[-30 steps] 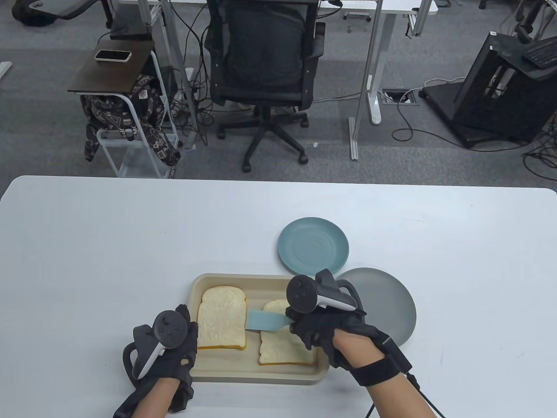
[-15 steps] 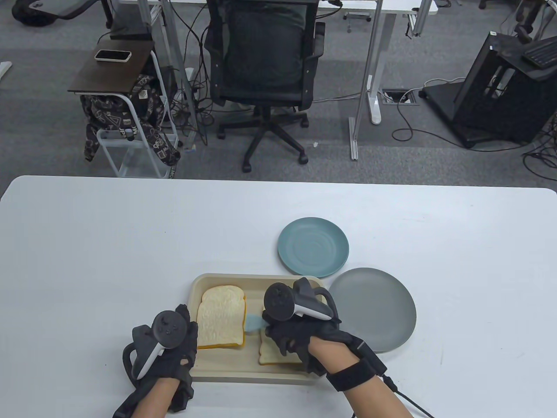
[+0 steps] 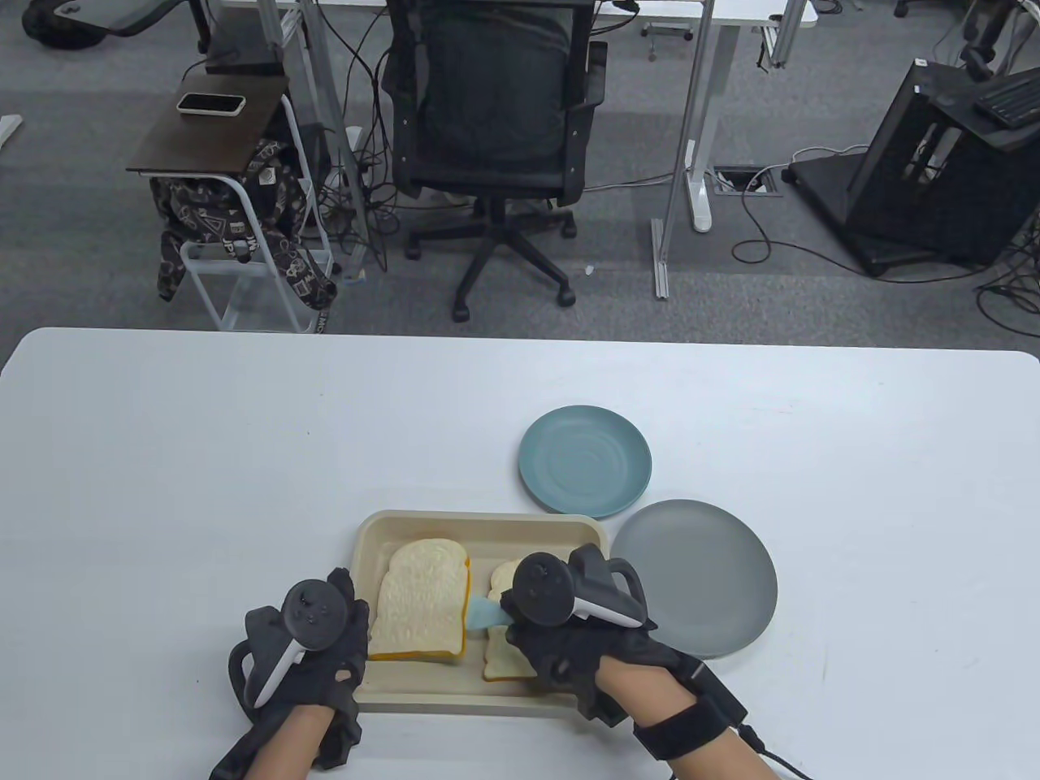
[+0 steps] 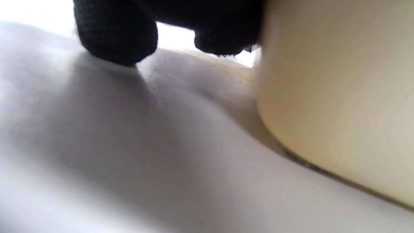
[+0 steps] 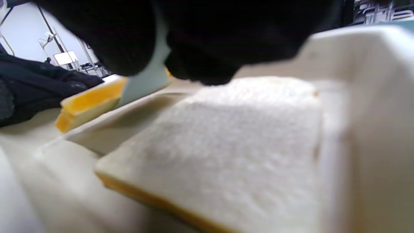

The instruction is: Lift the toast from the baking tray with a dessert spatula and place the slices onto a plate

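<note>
1 toast slice [image 3: 422,597] now tilted up by spatula [image 3: 485,613], R hand [image 3: 569,650] nearer.

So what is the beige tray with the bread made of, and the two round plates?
The beige baking tray looks like matte plastic, with thick rounded walls and no shine. The teal round plate and grey round plate look smooth and matte too, possibly plastic or melamine; ceramic can't be ruled out.

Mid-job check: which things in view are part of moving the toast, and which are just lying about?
In the job:
- baking tray
- left toast slice, its right edge raised
- right toast slice
- pale blue spatula, held by the right hand
- left hand at the tray's left end
- teal plate and grey plate, both bare

Lying about:
- phone
- office chair
</note>
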